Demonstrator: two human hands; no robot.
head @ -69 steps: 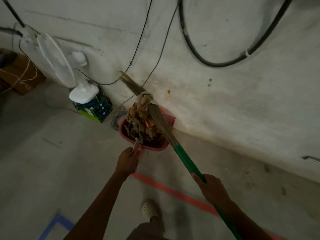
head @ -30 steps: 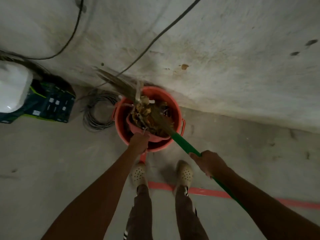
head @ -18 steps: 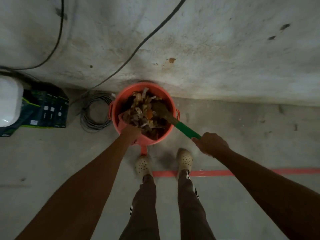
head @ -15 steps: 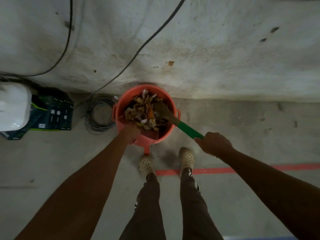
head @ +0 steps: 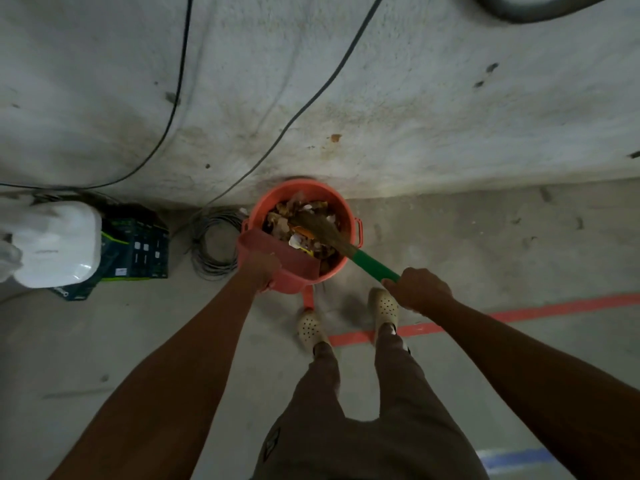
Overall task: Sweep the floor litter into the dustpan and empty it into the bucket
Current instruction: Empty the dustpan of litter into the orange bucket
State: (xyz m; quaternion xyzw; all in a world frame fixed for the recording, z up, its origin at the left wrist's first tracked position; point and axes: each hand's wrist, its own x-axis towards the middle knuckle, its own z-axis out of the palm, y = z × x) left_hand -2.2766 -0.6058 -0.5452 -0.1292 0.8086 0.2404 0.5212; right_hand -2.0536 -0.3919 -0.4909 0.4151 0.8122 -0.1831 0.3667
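Note:
An orange bucket [head: 332, 195] stands on the floor against the wall, holding a heap of dry leaves and paper litter [head: 298, 220]. My left hand [head: 259, 270] grips the red dustpan [head: 277, 251], which is tipped up over the bucket's near left rim, its underside facing me. My right hand [head: 417, 289] grips the green handle of the broom [head: 372, 265]. The broom's brown bristles [head: 318, 226] reach down into the bucket among the litter.
A concrete wall [head: 415, 98] with hanging cables rises right behind the bucket. A coil of grey cable [head: 213, 244] lies left of it, then a dark box [head: 138, 247] and a white fan base [head: 55, 244]. Red tape [head: 519, 311] crosses the floor by my feet.
The dustpan has tipped up steeply over the bucket and the litter has slid off it into the bucket. The broom head stays down inside the bucket.

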